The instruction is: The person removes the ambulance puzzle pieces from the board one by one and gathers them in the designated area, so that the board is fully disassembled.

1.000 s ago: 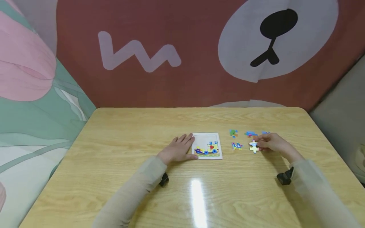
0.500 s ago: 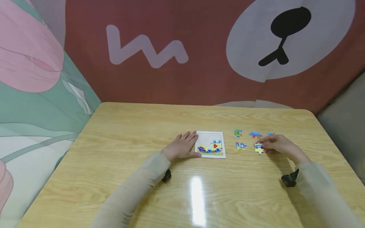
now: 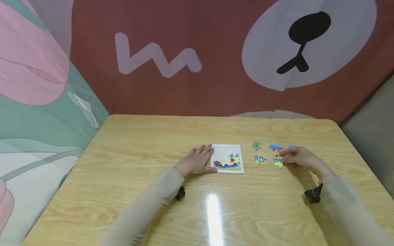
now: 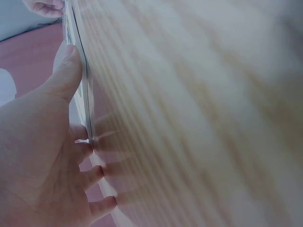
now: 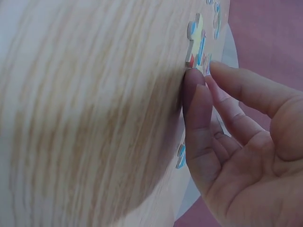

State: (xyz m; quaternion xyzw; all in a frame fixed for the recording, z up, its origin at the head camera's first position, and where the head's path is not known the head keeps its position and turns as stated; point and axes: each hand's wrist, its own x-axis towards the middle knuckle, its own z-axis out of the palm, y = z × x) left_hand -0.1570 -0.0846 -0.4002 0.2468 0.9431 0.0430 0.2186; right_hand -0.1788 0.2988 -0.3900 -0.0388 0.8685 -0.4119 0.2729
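Low over the table (image 3: 141, 145), the right hand (image 3: 303, 158) curls in, fingertips pinching the edge of a yellow puzzle piece (image 3: 278, 162); across, the left hand (image 3: 196, 163), fingers spread, rests on the white puzzle tray (image 3: 223, 151), loose pieces (image 3: 260, 160) between.

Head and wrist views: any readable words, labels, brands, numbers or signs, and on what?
None readable in any view.
Puzzle board and loose pieces: any lettering too small to read.
Black wrist devices: no marking legible.
Pale zigzag on the wall: looks decorative, not clear lettering.
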